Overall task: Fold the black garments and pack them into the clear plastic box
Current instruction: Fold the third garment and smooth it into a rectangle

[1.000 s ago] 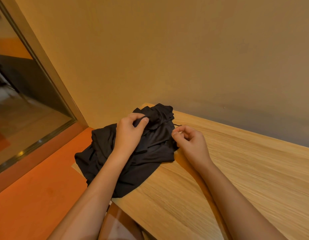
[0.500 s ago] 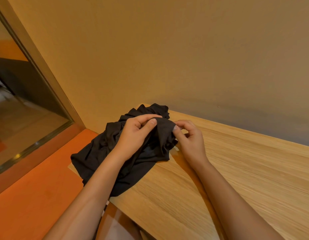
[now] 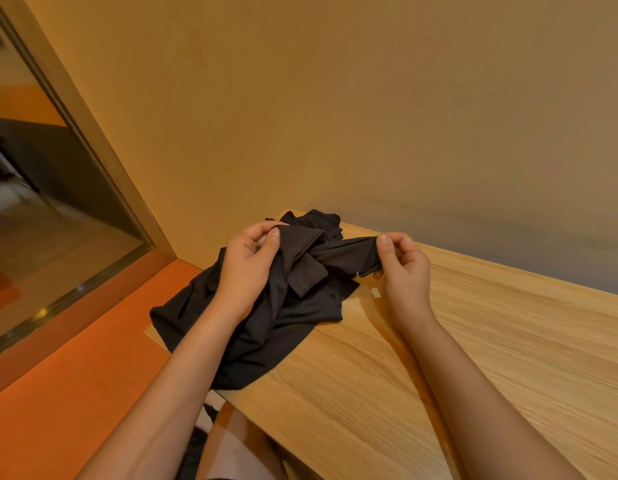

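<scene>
At the far left corner of the desk point(image 3: 474, 341), hard against the wall point(image 3: 335, 116), the black garments point(image 3: 266, 327) lie in one crumpled heap, with a lobe hanging over the desk's left edge. My left hand point(image 3: 247, 268) pinches a fold near the top of the heap, thumb over curled fingers. My right hand point(image 3: 403, 268) pinches the end of a strip of the same cloth, thumb and forefinger closed on it. The strip is drawn out tight between my hands, just above the pile.

I judge that I am teasing one piece free of the tangle, with no fold made yet. To do it well I should hold the heap down with my left hand and pull the strip toward the bare middle of the desk. Then I should find a hem or seam before I flatten anything. The cloth looks thin and slippery, so pulling hard may drag the whole heap off the left edge. A small white scrap point(image 3: 376, 292) lies on the desk just under my right hand, where I would spread the piece.

The clear plastic box is nowhere in view, so I cannot tell what it holds.
</scene>
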The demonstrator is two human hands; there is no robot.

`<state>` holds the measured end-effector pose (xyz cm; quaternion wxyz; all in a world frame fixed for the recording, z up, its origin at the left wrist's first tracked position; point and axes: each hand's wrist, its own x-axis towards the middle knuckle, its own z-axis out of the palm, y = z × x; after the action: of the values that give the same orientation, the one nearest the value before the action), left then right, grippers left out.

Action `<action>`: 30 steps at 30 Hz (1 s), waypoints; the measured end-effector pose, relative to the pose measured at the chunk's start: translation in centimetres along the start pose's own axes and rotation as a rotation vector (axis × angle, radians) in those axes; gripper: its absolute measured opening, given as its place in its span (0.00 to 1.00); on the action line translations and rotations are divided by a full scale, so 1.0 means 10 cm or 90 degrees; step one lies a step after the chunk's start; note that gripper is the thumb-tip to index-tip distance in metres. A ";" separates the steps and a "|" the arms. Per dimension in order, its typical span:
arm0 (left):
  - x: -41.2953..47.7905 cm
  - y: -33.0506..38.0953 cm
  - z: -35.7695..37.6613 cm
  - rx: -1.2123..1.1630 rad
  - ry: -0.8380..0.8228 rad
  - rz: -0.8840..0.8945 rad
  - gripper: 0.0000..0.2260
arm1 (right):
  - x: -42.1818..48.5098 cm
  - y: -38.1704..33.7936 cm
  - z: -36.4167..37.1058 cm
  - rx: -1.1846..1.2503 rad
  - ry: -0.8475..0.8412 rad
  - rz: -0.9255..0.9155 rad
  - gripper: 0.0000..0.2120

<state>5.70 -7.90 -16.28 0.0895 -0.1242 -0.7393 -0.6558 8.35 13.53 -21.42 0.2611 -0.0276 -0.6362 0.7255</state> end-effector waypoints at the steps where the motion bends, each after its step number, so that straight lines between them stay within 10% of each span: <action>1: 0.00 -0.01 -0.02 0.000 0.005 -0.008 0.09 | 0.01 0.00 -0.01 0.007 0.019 0.004 0.08; 19: 0.81 0.97 -0.46 -0.174 0.168 0.064 0.08 | 0.89 -0.93 -0.90 0.170 0.259 0.001 0.10; 25: 0.56 0.68 -0.39 -0.055 0.075 0.011 0.07 | 0.72 -0.68 -1.13 -0.245 0.227 0.135 0.08; 30: 0.11 0.31 -0.04 -0.045 -0.010 -0.061 0.06 | 0.29 -0.46 -0.78 -0.634 0.048 0.031 0.15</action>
<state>5.56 -7.93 -12.96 0.0479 -0.0970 -0.7216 -0.6838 10.34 22.11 -17.73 0.2219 -0.1903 -0.8946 0.3380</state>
